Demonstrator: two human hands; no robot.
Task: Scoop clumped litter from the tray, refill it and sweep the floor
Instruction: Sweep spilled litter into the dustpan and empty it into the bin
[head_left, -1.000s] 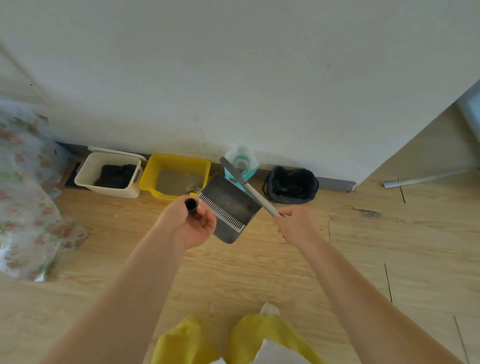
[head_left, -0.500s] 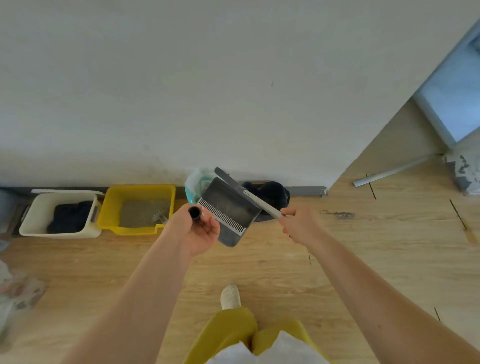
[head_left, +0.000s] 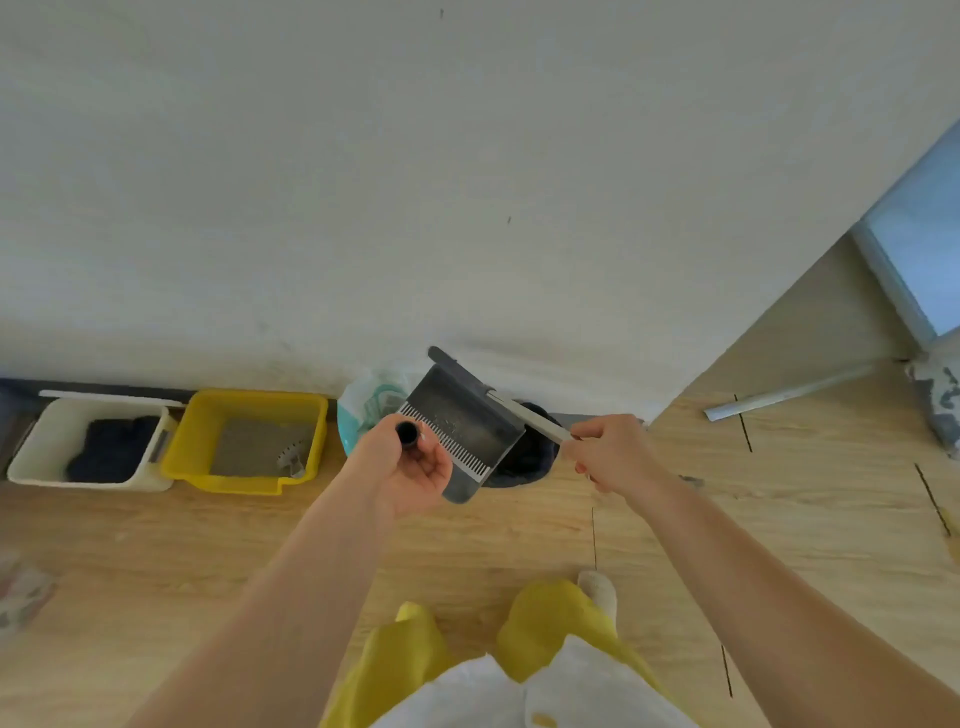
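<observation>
Both arms reach forward and out over the wooden floor (head_left: 208, 545). Left hand (head_left: 408, 467) clenched round a black handle end (head_left: 407, 433), palm turned up, thumb side toward the camera. Right hand (head_left: 613, 454) pinches the pale shaft (head_left: 530, 415) of the dustpan (head_left: 462, 426), fingers curled, wrist angled inward. Dustpan held in the air, dark grey, comb teeth along its near edge, tilted, just right of the yellow litter tray (head_left: 197, 441).

Litter tray sits on the floor against the wall, grey litter inside, a small scoop (head_left: 291, 454) lying in its right part. White bin (head_left: 47, 447) with dark contents touches the tray's left side. Teal-and-white litter bag (head_left: 363, 410) just right of the tray, partly behind the left hand. Black-lined bin (head_left: 524, 457) further right of the tray, behind the dustpan.
</observation>
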